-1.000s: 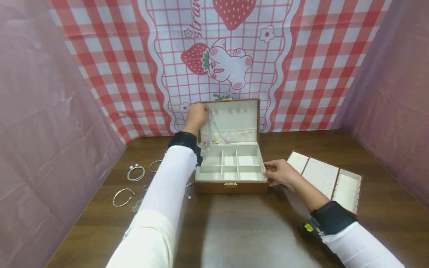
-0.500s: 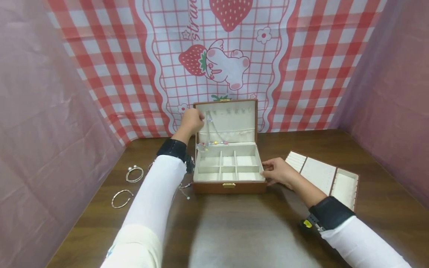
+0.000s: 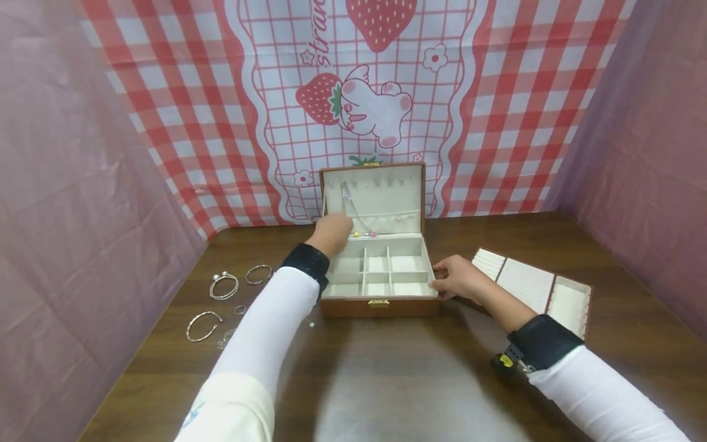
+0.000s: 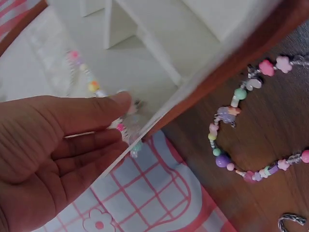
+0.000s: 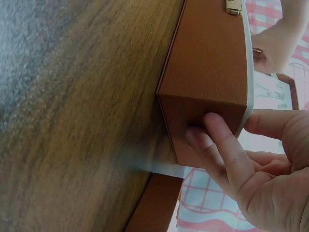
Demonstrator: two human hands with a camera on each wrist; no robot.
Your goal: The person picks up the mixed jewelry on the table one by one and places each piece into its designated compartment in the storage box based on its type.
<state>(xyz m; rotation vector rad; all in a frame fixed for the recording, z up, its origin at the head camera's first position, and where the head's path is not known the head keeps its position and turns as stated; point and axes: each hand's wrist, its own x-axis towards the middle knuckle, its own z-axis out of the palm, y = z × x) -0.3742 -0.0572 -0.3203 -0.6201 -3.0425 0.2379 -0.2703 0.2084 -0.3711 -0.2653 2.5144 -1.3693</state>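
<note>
A brown jewelry box [image 3: 350, 309] stands with its lid raised, showing cream compartments inside. From a hook on the lid hangs a beaded necklace [image 3: 373, 234] with a silvery chain. My left hand [image 3: 333, 233] is at the box's back left corner; in the left wrist view its thumb and fingers pinch the lower beads, beside the rim. The fingertips partly hide those beads. My right hand [image 3: 463, 279] holds the box's right side, thumb on the rim and fingers [image 5: 227, 145] against the brown wall. Another colorful beaded strand [image 4: 222, 160] lies on the table left of the box.
A sectioned tray [image 3: 527, 285] lies on the table at right. Several silvery bracelets are at left, including a bangle with pearls [image 3: 224, 287] and an open bangle [image 3: 190, 326], plus a small ring [image 3: 240, 310]. Checked cloth [image 3: 530, 123] hangs behind.
My left hand has come down from the lid's upper left to the hanging necklace's lower beads, now pinched. My right hand stays on the box's side.
</note>
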